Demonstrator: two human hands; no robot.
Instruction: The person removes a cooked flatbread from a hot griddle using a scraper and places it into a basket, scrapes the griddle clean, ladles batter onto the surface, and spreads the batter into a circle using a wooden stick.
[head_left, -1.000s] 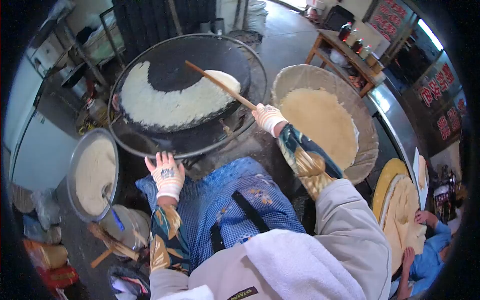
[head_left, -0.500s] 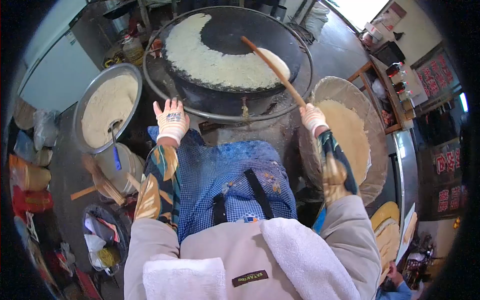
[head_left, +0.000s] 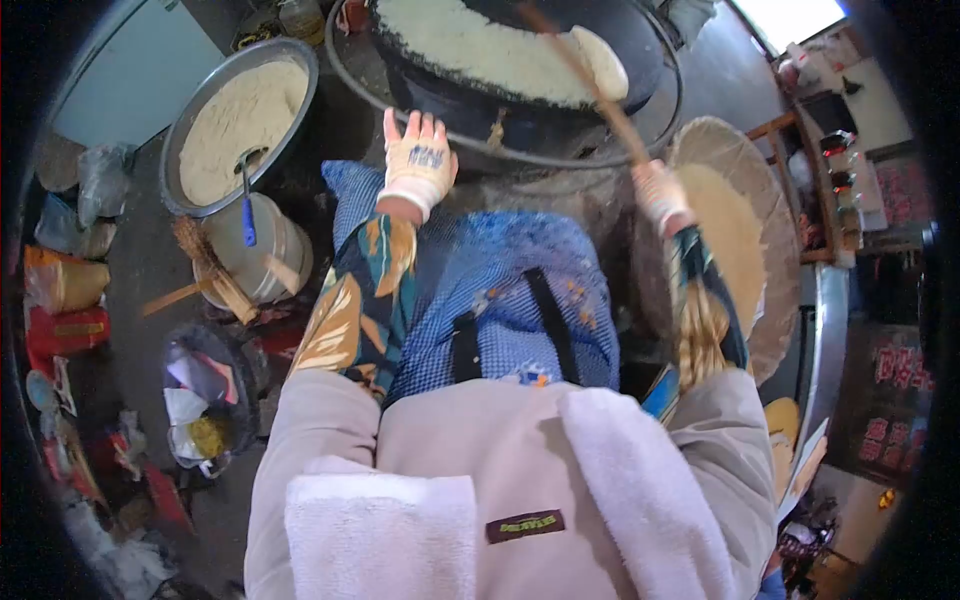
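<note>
one white-gloved right hand (head_left: 660, 194) clasps a brown wooden stick (head_left: 592, 85), end-held apparently for reach over pale batter (head_left: 480, 45) on the round black griddle (head_left: 648, 50) beyond this grip; the white-gloved left hand (head_left: 418, 165), unclenched, lies at the grey metal ring (head_left: 560, 162), perhaps bracing.

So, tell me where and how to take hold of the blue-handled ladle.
Grip the ladle by its blue handle, probably with the left hand, coming from the wearer's side. The handle slopes out past the near rim of the metal basin, within open view, while the other end appears to sit in the pale mixture.
</note>
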